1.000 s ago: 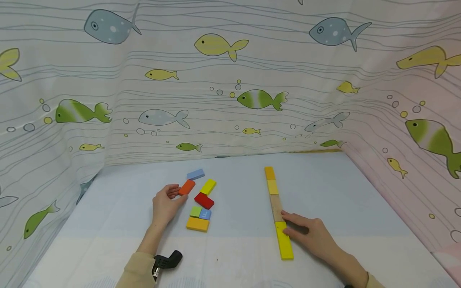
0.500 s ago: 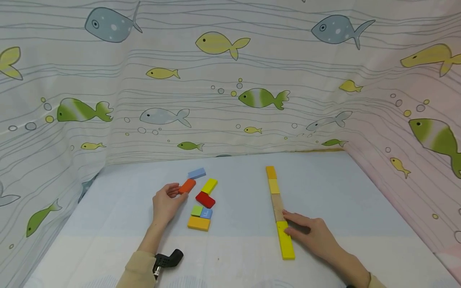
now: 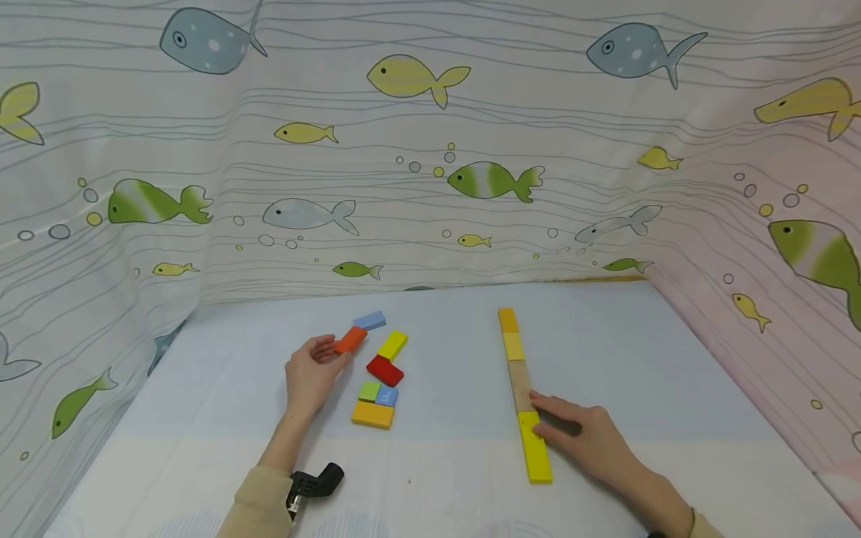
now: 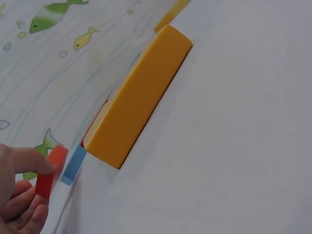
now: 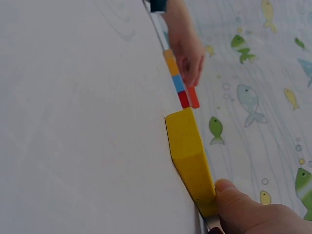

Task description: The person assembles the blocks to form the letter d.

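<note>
In the head view my left hand point(image 3: 316, 373) pinches an orange-red block point(image 3: 350, 340) between thumb and fingers, its far end overlapping a light blue block point(image 3: 369, 320). The left wrist view shows this orange-red block point(image 4: 51, 171) held upright at the fingertips. On the right, several blocks form a straight row: orange point(image 3: 508, 320), pale yellow point(image 3: 513, 346), bare wood point(image 3: 520, 385) and bright yellow point(image 3: 535, 448). My right hand point(image 3: 595, 441) lies against the row's right side, index fingertip at the wood block and thumb at the bright yellow block point(image 5: 187, 151).
Near the left hand lie a yellow block point(image 3: 392, 345) and a red block point(image 3: 385, 370). Closer to me, a small green block point(image 3: 369, 391) and a blue one point(image 3: 386, 395) sit against an orange block point(image 3: 373, 415). A fish-print curtain point(image 3: 403, 149) encloses the table point(image 3: 451, 478).
My left hand has moved the orange-red block slightly up and away from me, so it now overlaps the light blue block. The right hand stays at the row; the head view shifts a little.
</note>
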Demonstrator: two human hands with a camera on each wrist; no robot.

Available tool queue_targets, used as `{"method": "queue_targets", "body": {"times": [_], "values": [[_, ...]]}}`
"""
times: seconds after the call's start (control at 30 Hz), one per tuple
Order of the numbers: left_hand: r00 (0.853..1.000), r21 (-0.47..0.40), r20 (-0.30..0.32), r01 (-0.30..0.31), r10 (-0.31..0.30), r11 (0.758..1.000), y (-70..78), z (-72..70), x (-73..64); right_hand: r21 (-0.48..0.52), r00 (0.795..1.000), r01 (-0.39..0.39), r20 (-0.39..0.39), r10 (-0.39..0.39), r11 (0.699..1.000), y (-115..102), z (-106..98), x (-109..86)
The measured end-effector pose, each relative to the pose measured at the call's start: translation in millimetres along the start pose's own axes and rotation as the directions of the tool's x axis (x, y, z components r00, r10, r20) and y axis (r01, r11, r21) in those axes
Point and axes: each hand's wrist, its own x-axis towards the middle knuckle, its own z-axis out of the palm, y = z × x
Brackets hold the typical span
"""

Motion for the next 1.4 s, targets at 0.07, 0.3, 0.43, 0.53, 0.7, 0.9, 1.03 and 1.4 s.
{"method": "queue_targets", "body": {"times": [0.07,0.3,0.43,0.53,0.7,0.9,1.03,1.4], "values": [[1.0,-0.011,0.006,0.002,-0.002,1.0,1.8,0.4,-0.3,0.0,1.0,0.001,0.001,-0.001,1.0,0,0,0.0],[1.0,-0.027,0.019,0.012,-0.012,1.0,4.0,2.3,-0.8,-0.002,1.0,0.001,0.005,-0.001,1.0,0,-1,0.1],[1.0,-0.032,0.029,0.01,-0.009,0.999,4.4,2.8,-0.9,-0.003,1.0,0.004,0.005,-0.004,1.0,0,-1,-0.2],[0.999,-0.04,0.046,0.007,-0.005,0.999,7.3,3.2,-1.9,-0.002,1.0,-0.002,0.003,0.002,1.0,0,-2,-0.7],[0.998,-0.078,0.069,0.013,-0.007,0.997,14.7,5.3,-6.2,-0.004,1.0,-0.011,0.01,0.011,1.0,0,-2,0.2],[0.993,-0.085,0.119,-0.006,0.016,0.996,26.4,13.6,-14.2,-0.003,1.0,-0.014,0.013,0.014,1.0,-1,-2,0.8],[0.989,-0.098,0.143,-0.025,0.039,0.995,33.7,20.0,-18.7,0.002,1.0,-0.019,0.02,0.019,1.0,-2,-2,1.7],[0.977,-0.142,0.186,-0.081,0.107,0.987,51.1,35.0,-28.2,0.001,1.0,-0.022,0.012,0.022,1.0,-2,-1,0.7]]}}
